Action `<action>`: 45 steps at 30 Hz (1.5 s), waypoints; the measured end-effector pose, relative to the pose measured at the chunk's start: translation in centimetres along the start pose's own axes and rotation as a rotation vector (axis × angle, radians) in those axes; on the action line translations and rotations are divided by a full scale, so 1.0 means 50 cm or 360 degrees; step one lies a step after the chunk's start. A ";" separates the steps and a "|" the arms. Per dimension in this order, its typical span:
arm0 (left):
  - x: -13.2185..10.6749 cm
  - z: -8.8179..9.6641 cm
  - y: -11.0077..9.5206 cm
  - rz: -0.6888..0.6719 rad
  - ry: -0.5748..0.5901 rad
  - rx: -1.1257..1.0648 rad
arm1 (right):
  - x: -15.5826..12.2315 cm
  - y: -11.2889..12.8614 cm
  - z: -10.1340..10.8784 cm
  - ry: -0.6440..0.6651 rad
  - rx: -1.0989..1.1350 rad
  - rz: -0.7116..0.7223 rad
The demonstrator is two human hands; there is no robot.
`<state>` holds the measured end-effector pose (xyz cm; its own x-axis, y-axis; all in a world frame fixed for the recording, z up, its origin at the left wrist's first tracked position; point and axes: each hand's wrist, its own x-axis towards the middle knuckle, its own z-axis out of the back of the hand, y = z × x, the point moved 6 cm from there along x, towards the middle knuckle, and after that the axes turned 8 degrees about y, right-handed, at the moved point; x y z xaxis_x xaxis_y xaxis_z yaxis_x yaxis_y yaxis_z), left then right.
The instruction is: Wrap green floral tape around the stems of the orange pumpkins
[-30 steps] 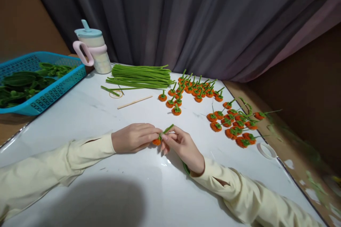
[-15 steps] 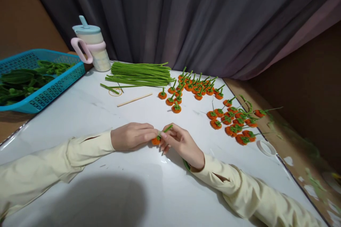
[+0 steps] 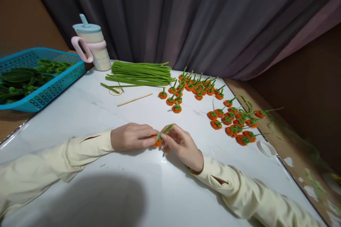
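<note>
My left hand (image 3: 131, 136) and my right hand (image 3: 181, 143) meet at the middle of the white table (image 3: 87, 113). Between their fingertips is a small orange pipe-cleaner pumpkin (image 3: 157, 142) with a green stem (image 3: 167, 129). The left fingers are closed on the orange body. The right fingers pinch the green stem where it joins the pumpkin. Both forearms, in cream sleeves, rest on the table.
Several finished orange pumpkins lie in two groups (image 3: 195, 88) (image 3: 234, 122). A bundle of green pipe cleaners (image 3: 140, 73), a wooden stick (image 3: 134, 99), a rubber band (image 3: 115, 91), a lidded cup (image 3: 92, 46) and a blue basket of green pieces (image 3: 37, 78) stand behind. A tape ring (image 3: 266, 148) lies right.
The hands stay together on the pumpkin. The fingers have shifted slightly and the pumpkin has turned a little; the stem now points less far out.
</note>
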<state>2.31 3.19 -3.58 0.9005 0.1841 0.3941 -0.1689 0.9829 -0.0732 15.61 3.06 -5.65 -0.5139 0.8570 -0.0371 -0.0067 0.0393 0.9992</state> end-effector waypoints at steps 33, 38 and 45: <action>0.004 0.019 -0.028 -0.0281 -0.0156 0.0080 | -0.004 0.000 -0.013 0.0191 -0.0162 -0.0037; 0.001 0.026 -0.029 -0.0290 -0.0261 0.0178 | -0.005 -0.002 -0.011 0.0174 -0.0169 -0.0001; 0.000 0.028 -0.028 -0.0251 -0.0262 0.0214 | -0.004 -0.002 -0.009 0.0140 -0.0207 0.0054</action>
<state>1.99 1.79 -2.21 0.8444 0.0155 0.5355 -0.0935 0.9885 0.1190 15.32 2.65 -5.74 -0.5888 0.8082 -0.0076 -0.0962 -0.0608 0.9935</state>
